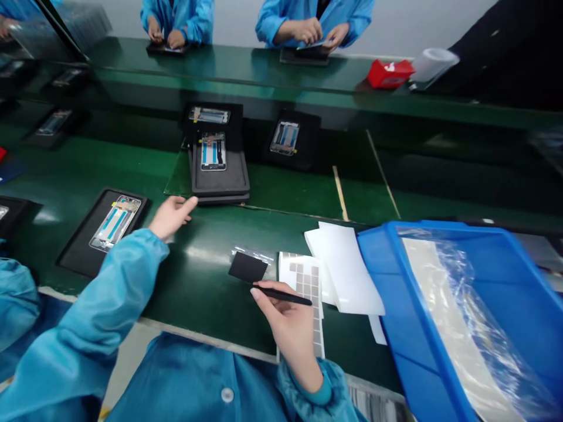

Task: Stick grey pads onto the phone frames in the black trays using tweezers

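My left hand (pixel 172 217) is open, its fingertips by the near left corner of a stack of black foam trays (pixel 220 180); I cannot tell whether they touch it. On that stack lies a phone frame (pixel 213 151) with blue strips. My right hand (pixel 294 322) grips slim black tweezers (pixel 285 296), pointing left. Just beyond their tip is a black rectangular piece (pixel 247 266) with clear film along its far edge. Under and beside my right hand lies a sheet of small grey square stickers (pixel 308 275).
White sheets (pixel 352 269) lie beside a blue bin (pixel 422 328) holding clear plastic wrap. Left of my arm is another tray (pixel 79 249) with a phone frame. More trays sit on the bench beyond. Across it, two people in blue work; a red box (pixel 389 74) stands on the ledge.
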Tool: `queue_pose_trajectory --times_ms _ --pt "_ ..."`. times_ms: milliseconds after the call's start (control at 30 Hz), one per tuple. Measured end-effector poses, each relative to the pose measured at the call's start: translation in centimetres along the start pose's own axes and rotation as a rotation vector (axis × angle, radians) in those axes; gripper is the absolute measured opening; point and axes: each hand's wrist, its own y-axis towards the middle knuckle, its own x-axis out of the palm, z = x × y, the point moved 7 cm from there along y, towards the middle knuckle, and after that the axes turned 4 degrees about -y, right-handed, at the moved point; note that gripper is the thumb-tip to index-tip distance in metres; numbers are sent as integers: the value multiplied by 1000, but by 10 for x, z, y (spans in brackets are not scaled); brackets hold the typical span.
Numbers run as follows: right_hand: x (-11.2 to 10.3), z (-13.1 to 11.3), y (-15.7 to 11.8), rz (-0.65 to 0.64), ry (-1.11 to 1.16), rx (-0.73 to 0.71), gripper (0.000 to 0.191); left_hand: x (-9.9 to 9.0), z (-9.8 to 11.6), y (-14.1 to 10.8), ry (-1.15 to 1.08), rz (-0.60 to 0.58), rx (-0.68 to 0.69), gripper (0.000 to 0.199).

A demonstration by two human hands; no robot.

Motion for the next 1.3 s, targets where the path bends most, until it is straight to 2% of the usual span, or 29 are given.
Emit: queue_pose_trajectory --times_ms 67,100,167,333,433,533,633,700,767,933,1033,1133,1167,1233,1300 --pt "-12 2 -2 10 -10 -11 19 40 -3 1 -134 -13 -70 47" --pt "-18 4 -3 15 -13 -16 19 51 -3 3 -191 3 -96 48" --pt "-29 8 -5 26 -10 -18 20 62 -2 6 -291 43 -141 49" --pt "-47 18 -8 41 59 -22 22 55 5 13 -419 146 -266 50" --pt "-54 20 -11 40 85 -34 21 51 14 18 -458 165 -305 48" --pt "-64 20 -13 57 80 -45 20 48 28 22 -496 135 -254 42" --pt "-72 20 -14 64 68 -45 19 35 34 14 -495 101 -165 36" --pt "-76 21 -14 62 75 -46 18 21 30 -3 -452 75 -121 35" --pt "-78 23 -13 63 90 -38 18 4 17 -32 -397 54 -95 35" --pt "-79 31 -6 64 100 3 17 -30 -38 -139 -336 86 -70 38" --pt "-79 36 -1 60 86 16 18 -37 -83 -198 -385 136 -185 38" --pt "-77 39 3 47 85 26 18 -43 -116 -235 -343 91 -318 42" --pt "-76 39 4 41 88 28 18 -47 -122 -243 -252 48 -353 45" --pt "-74 38 5 36 95 30 18 -61 -122 -251 78 -1 -357 55" --pt "-73 37 5 35 95 29 18 -74 -98 -248 493 31 -217 66"
